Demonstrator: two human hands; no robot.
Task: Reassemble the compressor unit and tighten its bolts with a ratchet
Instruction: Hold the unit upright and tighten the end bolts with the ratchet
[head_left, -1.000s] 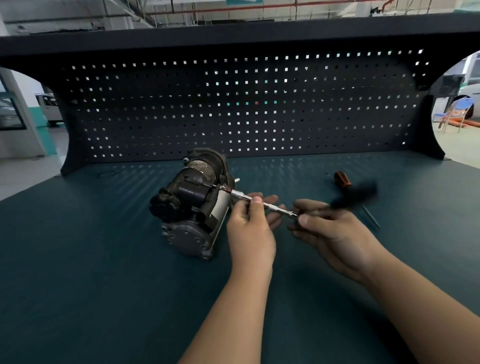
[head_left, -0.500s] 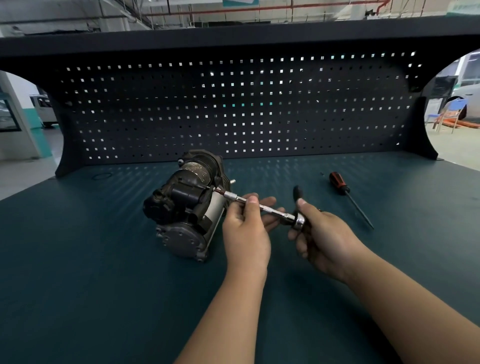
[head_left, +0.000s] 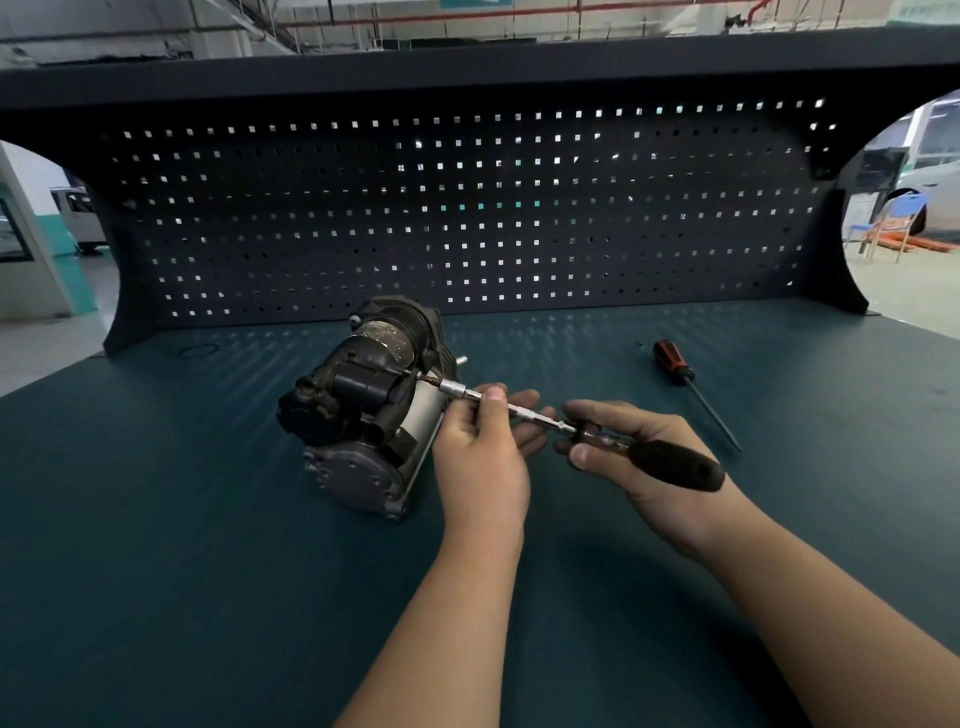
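Ratchet (head_left: 670, 465) set against compressor (head_left: 363, 410), both hands gripping

The compressor lies on its side on the dark teal bench (head_left: 156, 519), a little left of centre and just in front of the perforated pegboard (head_left: 467, 208). Its round grey end cover faces the near edge and its darker cylindrical body points away toward the back panel. A short silver stud sticks out of its upper right side.

A slim silver extension bar (head_left: 524, 413) runs from the ratchet's head up and to the left. Its far end meets the compressor's upper right flank. The bolt there is too small to make out.

The left hand (head_left: 483, 452) sits just right of the compressor. Its grip is closed on the extension bar, thumb on top and fingers curled beneath, pinching the bar near its middle.

The right hand (head_left: 639, 467) has its grip closed on the ratchet close to the head, with the thumb on the near side and the fingers wrapped under. The black handle sticks out to the right, over the hand.

A screwdriver (head_left: 675, 364) with a red and black handle lies flat on the bench, well apart to the right of both hands. Its shaft points toward the near right.
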